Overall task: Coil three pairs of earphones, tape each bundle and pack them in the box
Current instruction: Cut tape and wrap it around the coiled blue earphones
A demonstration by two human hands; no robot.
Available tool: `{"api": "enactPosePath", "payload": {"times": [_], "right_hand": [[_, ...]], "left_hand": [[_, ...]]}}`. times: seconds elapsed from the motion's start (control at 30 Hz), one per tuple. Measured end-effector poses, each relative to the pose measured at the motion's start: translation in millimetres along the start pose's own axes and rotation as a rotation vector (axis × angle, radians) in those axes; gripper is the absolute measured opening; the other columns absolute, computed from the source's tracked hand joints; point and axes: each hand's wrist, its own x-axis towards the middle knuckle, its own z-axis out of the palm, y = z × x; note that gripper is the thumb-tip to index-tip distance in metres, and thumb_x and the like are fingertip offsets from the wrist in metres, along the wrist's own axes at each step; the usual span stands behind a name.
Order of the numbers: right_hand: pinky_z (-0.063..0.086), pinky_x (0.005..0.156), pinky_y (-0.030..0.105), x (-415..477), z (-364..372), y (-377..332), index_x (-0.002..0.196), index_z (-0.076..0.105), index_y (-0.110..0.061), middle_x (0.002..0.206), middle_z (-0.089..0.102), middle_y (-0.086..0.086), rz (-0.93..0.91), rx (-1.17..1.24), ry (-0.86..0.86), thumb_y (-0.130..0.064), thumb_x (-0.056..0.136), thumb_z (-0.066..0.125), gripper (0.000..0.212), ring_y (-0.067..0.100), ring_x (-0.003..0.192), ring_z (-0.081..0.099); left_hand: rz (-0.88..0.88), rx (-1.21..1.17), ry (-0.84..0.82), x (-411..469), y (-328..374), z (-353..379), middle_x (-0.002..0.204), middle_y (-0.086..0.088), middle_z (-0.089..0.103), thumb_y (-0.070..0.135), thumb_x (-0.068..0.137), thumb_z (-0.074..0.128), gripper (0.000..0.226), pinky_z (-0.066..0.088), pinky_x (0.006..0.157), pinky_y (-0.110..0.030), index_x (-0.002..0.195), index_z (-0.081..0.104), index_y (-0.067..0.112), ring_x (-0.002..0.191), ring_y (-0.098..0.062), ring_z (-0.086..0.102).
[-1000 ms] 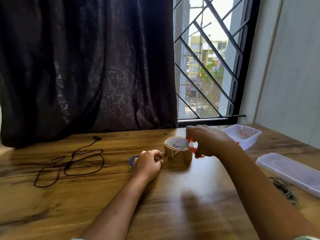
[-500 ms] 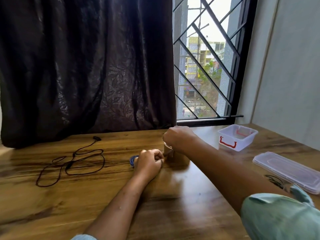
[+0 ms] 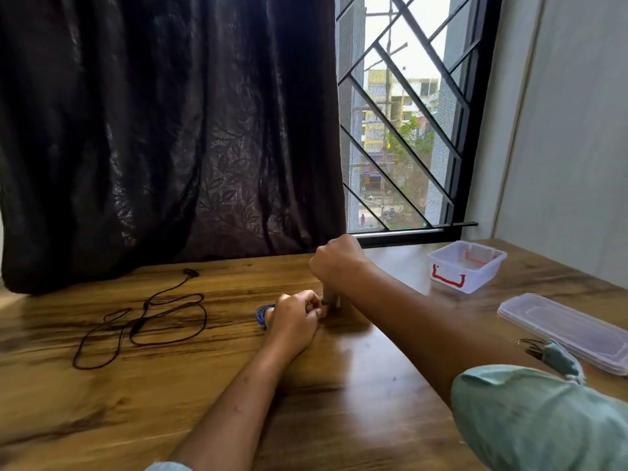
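1. Gripping a coil of blue earphones [image 3: 262, 314], the left hand [image 3: 295, 318] rests on the wooden table [image 3: 204, 402] near the middle of the head view; its fingers are curled tight, and the blue loops poke out on its left side; thumb and forefinger pinch together at the edge that faces the right hand [image 3: 334, 263].
2. That right hand hangs just above and beyond the left one, its back to the camera and its fingers folded into a fist; a small pale piece [image 3: 331, 299] shows beneath it, right at the left fingertips (too blurred to name); I cannot tell what, if anything, the fist has hold of.
3. Lying uncoiled in loose loops, the black earphones [image 3: 142, 321] sit well apart to the left; one bud lies near the hem of the dark curtain [image 3: 153, 130].
4. At the table's far right, near the barred window [image 3: 407, 130], the clear box [image 3: 482, 278] with red handles stands open; its lid [image 3: 571, 331] lies flat and separate, nearer the camera along the right edge.
5. Just beside the lid's near corner lies a thin dark wire [image 3: 530, 345], partly hidden behind the pale green sleeve [image 3: 543, 419] of the right arm.
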Motion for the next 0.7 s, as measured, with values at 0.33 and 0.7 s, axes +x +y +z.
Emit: {"api": "enactPosePath", "payload": {"times": [0.33,0.7], "right_hand": [[0.038,0.070,0.027,-11.1,-2.9,8.8,0.113,0.064,-0.017,0.118,0.065,0.000,0.012,-0.036,0.010,-0.020,0.096,0.051,0.022,0.022,0.110,0.062],[0.044,0.069,0.028,-81.8,36.0,70.2,0.105,0.060,-0.018,0.101,0.066,0.004,0.646,0.619,-0.042,-0.036,0.078,0.076,0.036,0.024,0.087,0.063]], "left_hand": [[-0.035,0.038,0.006,2.3,-0.2,0.0,0.092,0.005,0.065,0.028,0.090,0.055,0.005,0.043,0.085,-0.038,0.085,0.057,0.029,0.100,-0.019,0.054],[-0.023,-0.041,0.044,0.3,2.8,-1.4,0.099,0.005,0.066,0.030,0.093,0.052,0.010,0.041,0.093,-0.042,0.096,0.059,0.024,0.106,-0.021,0.054]]}}
